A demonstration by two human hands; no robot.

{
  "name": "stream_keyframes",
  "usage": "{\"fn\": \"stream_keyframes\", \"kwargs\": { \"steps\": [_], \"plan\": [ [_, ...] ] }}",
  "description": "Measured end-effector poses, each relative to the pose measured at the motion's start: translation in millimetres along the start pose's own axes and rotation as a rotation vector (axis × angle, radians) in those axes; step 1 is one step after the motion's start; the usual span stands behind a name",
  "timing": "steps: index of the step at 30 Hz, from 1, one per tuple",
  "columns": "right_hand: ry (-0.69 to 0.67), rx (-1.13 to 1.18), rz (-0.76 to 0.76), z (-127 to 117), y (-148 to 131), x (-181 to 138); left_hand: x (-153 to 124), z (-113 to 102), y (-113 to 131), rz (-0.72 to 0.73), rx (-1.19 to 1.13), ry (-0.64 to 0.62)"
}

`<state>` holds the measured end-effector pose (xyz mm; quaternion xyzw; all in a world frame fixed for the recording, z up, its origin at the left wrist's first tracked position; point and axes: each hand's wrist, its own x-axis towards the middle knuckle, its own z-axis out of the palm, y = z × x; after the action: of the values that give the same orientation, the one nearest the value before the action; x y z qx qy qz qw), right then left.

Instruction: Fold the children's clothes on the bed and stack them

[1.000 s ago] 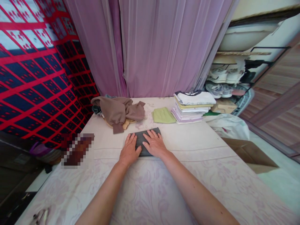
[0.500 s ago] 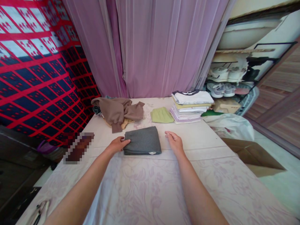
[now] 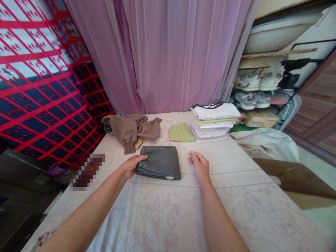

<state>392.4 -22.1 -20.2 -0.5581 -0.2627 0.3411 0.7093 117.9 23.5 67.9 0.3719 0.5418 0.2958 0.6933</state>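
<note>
A dark grey garment [image 3: 160, 162], folded into a neat rectangle, lies on the patterned sheet in front of me. Its exact kind is not clear; a small pale label shows at its front edge. My left hand [image 3: 132, 165] grips its left edge, thumb on top and the other fingers largely hidden below. To the right of the garment and apart from it, my right hand [image 3: 199, 164] hovers over the sheet with loosely curled fingers, a little apart, and nothing visible in them.
Beyond the garment lie a crumpled brown sweatshirt [image 3: 128, 129], a folded lime-green garment [image 3: 181, 132] and a stack of folded clothes [image 3: 214, 120]. Purple curtains [image 3: 168, 59] hang behind. An open cardboard box [image 3: 296, 178] and shoe shelves stand at the right.
My left hand has taken a firmer hold of the grey garment's left edge, which looks slightly raised. The right hand has shifted slightly right, its fingers more curled. The camera view tilted slightly.
</note>
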Motion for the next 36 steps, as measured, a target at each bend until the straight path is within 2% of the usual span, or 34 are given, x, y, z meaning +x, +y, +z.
{"fn": "stream_keyframes", "kwargs": {
  "steps": [3,8,12,15,19,25,36],
  "plan": [
    [0.019,0.047,0.020,0,-1,1,-3,9,14,0.020,-0.045,0.004],
    [0.057,0.098,0.040,0,-1,5,0,24,50,0.072,-0.048,0.015],
    [0.077,0.119,0.049,1,-1,8,17,37,77,0.099,-0.087,0.037],
    [0.079,0.119,0.061,1,-1,10,39,50,87,0.111,-0.204,0.068],
    [0.062,0.090,0.057,1,-4,10,74,68,89,0.099,-0.394,0.090],
    [0.044,0.075,0.049,2,-7,10,113,93,82,0.087,-0.452,0.066],
    [0.058,0.068,0.074,4,-6,11,147,113,77,0.085,-0.512,0.041]
  ]
}}
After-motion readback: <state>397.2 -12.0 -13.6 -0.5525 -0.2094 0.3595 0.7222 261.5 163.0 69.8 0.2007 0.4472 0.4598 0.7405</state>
